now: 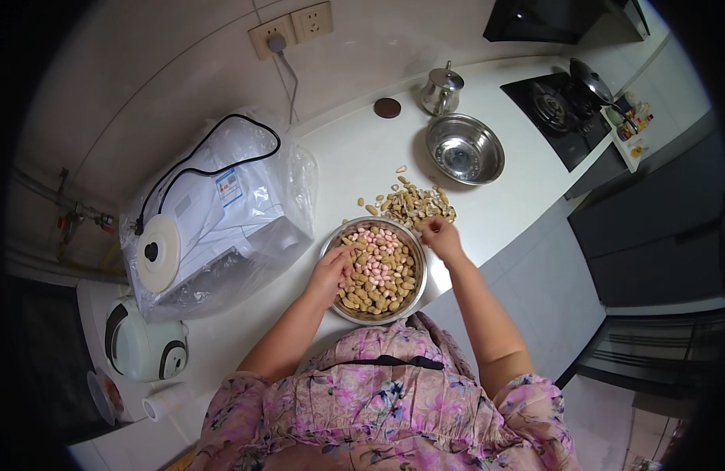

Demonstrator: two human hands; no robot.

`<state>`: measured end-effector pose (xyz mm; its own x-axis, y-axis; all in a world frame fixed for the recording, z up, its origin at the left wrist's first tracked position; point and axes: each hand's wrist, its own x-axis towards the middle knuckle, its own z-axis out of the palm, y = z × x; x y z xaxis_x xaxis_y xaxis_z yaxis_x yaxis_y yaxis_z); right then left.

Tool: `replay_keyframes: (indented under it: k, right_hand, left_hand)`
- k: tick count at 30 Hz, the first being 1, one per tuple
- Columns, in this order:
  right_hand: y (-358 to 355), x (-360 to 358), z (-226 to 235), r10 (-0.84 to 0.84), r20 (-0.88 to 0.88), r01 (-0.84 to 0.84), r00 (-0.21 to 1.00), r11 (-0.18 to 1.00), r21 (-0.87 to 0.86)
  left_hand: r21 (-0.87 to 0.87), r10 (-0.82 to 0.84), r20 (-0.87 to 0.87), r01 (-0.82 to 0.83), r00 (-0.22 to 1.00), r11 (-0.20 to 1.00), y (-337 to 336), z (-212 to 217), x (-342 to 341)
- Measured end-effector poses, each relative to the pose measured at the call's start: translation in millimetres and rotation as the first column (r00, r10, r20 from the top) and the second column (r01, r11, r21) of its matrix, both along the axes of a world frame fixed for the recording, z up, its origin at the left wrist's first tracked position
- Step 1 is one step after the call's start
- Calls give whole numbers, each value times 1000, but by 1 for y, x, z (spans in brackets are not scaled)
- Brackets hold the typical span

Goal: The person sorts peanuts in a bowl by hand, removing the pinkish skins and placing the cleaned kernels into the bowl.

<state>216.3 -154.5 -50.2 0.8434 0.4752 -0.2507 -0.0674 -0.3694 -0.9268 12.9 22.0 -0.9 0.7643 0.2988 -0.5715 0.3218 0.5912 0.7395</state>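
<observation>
A round steel bowl (418, 291) stands at the counter's near edge, full of unshelled peanuts (368, 294) with a heap of pink shelled peanut kernels (379, 250) at its middle and far side. My left hand (333, 272) reaches over the bowl's left rim, fingers curled together against the peanuts; what they hold, if anything, is hidden. Just off the bowl's right rim is my right hand (439, 237), its fingers bent into a pinch beside a pile of broken peanut shells (418, 206). Anything between those fingertips is too small to make out.
Beyond the shells sits an empty steel basin (465, 149), with a metal pot (443, 90) and a dark round lid (387, 107) behind it. A plastic-wrapped white appliance (221, 212) with a black cord fills the left. A gas stove (555, 110) lies far right, a rice cooker (146, 341) near left.
</observation>
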Motion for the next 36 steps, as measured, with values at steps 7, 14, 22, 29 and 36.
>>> replay_keyframes:
  k: [7, 14, 22, 29, 36]
  right_hand:
    - [-3, 49, -25, -52, 177, 70, 983, 993, -99]
    - [10, -5, 33, 163, 386, -164, 908, 986, -31]
    - [-9, -55, 48, 539, 592, -369, 599, 842, -393]
    - [1, -76, 37, 521, 663, -252, 538, 850, -463]
    - [-2, -78, 38, 398, 421, -323, 815, 915, -240]
  left_hand:
    - [13, 30, -53, -29, 998, 999, 6, 0, -2]
    - [6, 41, -36, -40, 999, 999, 10, -12, -7]
    - [40, 28, -56, -26, 998, 999, 9, -22, -15]
    - [41, -42, -34, 43, 999, 998, -1, -17, -11]
    - [89, -173, -27, 175, 985, 981, -15, -5, -7]
